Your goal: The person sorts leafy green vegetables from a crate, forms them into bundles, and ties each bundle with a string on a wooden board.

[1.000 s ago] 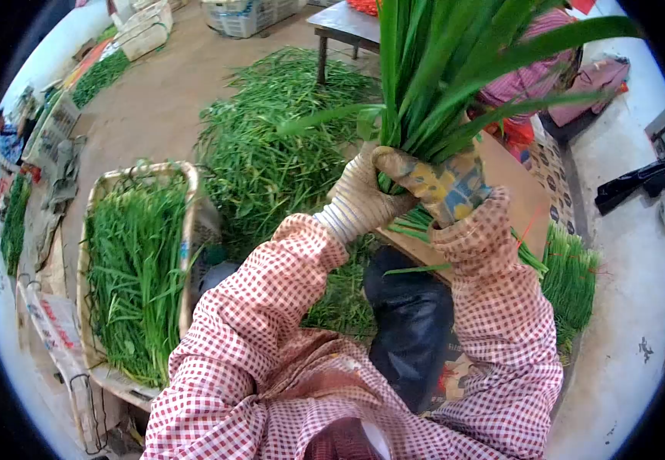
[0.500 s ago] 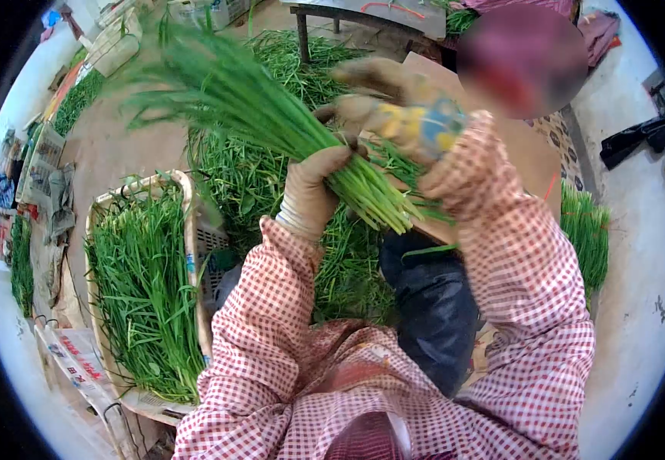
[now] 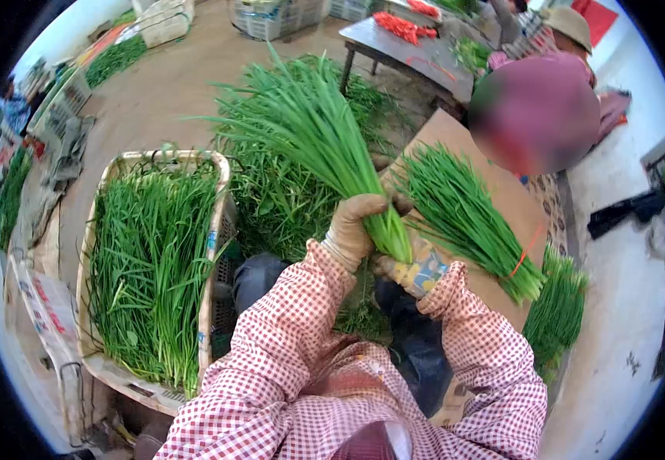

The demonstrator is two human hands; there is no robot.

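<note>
My left hand (image 3: 355,226), in a soiled pale glove, is closed around the lower stems of a bunch of garlic chives (image 3: 317,142). The long leaves fan up and to the left, and the cut ends point down. My right hand (image 3: 409,270), in a glove with a blue and yellow patterned cuff, is at the stem ends, seemingly touching them. Its fingers are mostly hidden. To the right, a second bunch of garlic chives (image 3: 466,211), tied with a red band (image 3: 528,249), lies on a brown board (image 3: 440,138).
A crate (image 3: 221,172) full of loose chives stands at my left. Cut greens (image 3: 279,211) heap on the floor ahead. More chives (image 3: 555,307) stand beyond the board. A low table (image 3: 375,38) holds red ties (image 3: 405,29). A person in pink (image 3: 535,100) sits at the upper right.
My right hand has come down from above the bunch to its stem ends. The held bunch is now more upright. The view has shifted, showing the tied bunch on the board.
</note>
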